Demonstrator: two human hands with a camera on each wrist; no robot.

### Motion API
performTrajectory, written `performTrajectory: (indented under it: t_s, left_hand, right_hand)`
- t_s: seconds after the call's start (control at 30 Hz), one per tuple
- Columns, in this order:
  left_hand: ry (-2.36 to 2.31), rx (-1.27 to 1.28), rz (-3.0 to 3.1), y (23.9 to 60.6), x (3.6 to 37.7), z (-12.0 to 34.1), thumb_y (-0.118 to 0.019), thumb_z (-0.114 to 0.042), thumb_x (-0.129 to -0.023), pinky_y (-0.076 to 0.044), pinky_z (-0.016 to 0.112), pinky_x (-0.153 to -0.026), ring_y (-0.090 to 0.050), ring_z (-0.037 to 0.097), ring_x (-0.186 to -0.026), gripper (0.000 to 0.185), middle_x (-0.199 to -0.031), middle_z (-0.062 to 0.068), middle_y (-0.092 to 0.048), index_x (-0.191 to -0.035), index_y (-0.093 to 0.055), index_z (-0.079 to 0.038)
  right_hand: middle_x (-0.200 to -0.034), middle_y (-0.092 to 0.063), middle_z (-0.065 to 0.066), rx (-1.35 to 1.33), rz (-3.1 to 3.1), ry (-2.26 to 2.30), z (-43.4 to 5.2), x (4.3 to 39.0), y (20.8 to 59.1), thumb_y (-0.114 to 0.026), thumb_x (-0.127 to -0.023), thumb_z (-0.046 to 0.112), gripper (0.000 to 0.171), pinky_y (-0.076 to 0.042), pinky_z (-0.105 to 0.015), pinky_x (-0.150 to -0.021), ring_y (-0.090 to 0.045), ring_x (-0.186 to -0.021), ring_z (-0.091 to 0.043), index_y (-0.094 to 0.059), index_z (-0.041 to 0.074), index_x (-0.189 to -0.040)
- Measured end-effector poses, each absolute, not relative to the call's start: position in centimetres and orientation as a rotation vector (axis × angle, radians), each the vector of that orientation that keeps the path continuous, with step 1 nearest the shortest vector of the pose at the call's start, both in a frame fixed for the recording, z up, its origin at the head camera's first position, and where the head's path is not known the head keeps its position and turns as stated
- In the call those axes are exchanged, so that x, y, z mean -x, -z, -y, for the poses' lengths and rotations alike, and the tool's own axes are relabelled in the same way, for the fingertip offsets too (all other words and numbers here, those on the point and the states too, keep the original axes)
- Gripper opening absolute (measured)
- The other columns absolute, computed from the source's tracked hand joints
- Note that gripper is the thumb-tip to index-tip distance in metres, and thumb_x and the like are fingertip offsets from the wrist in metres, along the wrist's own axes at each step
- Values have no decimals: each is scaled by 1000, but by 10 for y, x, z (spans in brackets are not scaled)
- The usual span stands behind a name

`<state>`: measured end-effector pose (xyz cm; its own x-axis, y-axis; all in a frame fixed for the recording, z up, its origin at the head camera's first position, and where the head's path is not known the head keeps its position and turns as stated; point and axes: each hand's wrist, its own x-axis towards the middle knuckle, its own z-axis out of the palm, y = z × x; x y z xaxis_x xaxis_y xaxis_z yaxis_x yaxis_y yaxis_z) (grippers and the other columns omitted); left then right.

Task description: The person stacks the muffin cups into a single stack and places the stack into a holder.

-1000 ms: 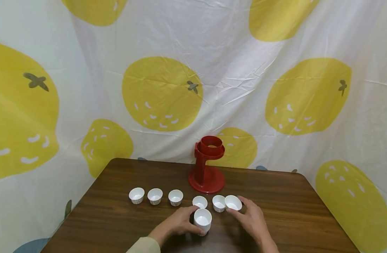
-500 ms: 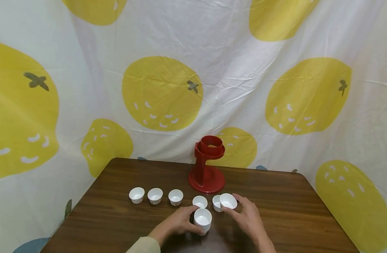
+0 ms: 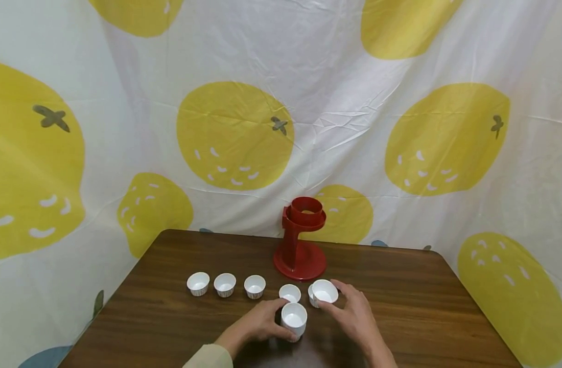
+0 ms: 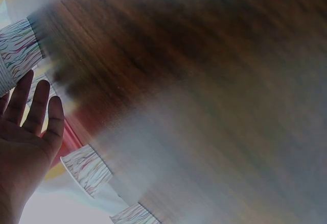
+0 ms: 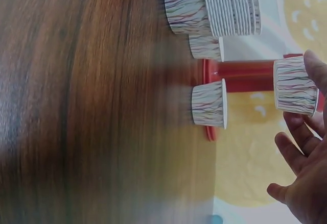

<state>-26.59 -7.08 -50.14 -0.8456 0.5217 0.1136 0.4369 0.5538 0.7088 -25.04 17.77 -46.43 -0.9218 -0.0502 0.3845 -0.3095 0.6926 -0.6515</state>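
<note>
My left hand point(image 3: 264, 322) holds a stack of nested white paper baking cups point(image 3: 294, 321) upright near the table's front. In the right wrist view this stack point(image 5: 232, 12) shows several layered rims and wavy coloured lines. Thumb and fingers of my right hand point(image 3: 356, 317) pinch a single baking cup point(image 3: 326, 292). The right wrist view has that cup point(image 5: 296, 86) raised clear of the table, above a standing baking cup point(image 5: 208, 104). From the head view it mostly covers the standing one point(image 3: 311, 298). Another baking cup point(image 3: 289, 292) stands right behind the stack.
Three more baking cups, a left one point(image 3: 198, 283), a middle one point(image 3: 225, 284) and a right one point(image 3: 255, 286), stand in a row to the left. A red stand with a ring top point(image 3: 300, 260) is behind the cups on the brown wooden table point(image 3: 423, 306).
My right hand has moved left and slightly away from me with its baking cup, which now overlaps the standing one more. My left hand and the stack have stayed put.
</note>
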Motion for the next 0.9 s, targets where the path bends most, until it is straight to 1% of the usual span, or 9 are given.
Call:
performTrajectory:
  t_s: [0.13,0.33,0.5,0.6,0.8,0.9]
  left_hand:
    - [-1173,-830,-2667,502,266,71,-91,-35,-69,-48,30,-84,-58,6,-89,58,-95,-12,-65,-117,-64,-16]
    - [-1170,-822,-2663,503,268,71,-90,-36,-70,-48,31,-85,-58,6,-90,59,-96,-11,-65,-118,-64,-15]
    - [-1174,-821,-2657,504,268,70,-91,-35,-70,-48,30,-83,-58,6,-89,57,-95,-12,-64,-116,-64,-16]
    - [-1172,-824,-2655,504,268,71,-90,-35,-70,-48,30,-82,-58,6,-88,55,-95,-12,-64,-115,-64,-18]
    - [-1163,-819,-2657,504,268,70,-90,-35,-70,-47,29,-81,-58,6,-87,56,-94,-12,-64,-116,-64,-18]
    - [-1164,-818,-2659,503,268,70,-90,-35,-70,-47,29,-80,-58,7,-87,56,-94,-12,-64,-116,-64,-18]
  right_hand:
    - [-113,-69,-10,-282,2568,-1101,-173,248,462,-87,-75,30,61,-43,-51,-94,-60,-108,-31,-66,2,-125]
    - [-111,-69,-7,-294,2574,-1126,-167,245,459,-87,-74,35,63,-44,-50,-93,-60,-107,-30,-66,5,-125]
    - [-114,-68,-6,-306,2611,-1137,-162,243,457,-87,-74,38,65,-44,-51,-93,-59,-110,-32,-66,7,-127]
    - [-113,-68,-4,-330,2619,-1136,-158,242,457,-87,-74,37,64,-46,-50,-91,-59,-108,-31,-66,7,-126]
    - [-105,-68,1,-409,2596,-1139,-152,240,458,-88,-73,34,61,-46,-45,-85,-59,-100,-25,-67,7,-124]
    - [-108,-68,0,-455,2584,-1128,-149,238,458,-88,-73,35,60,-46,-45,-86,-59,-101,-26,-67,8,-123]
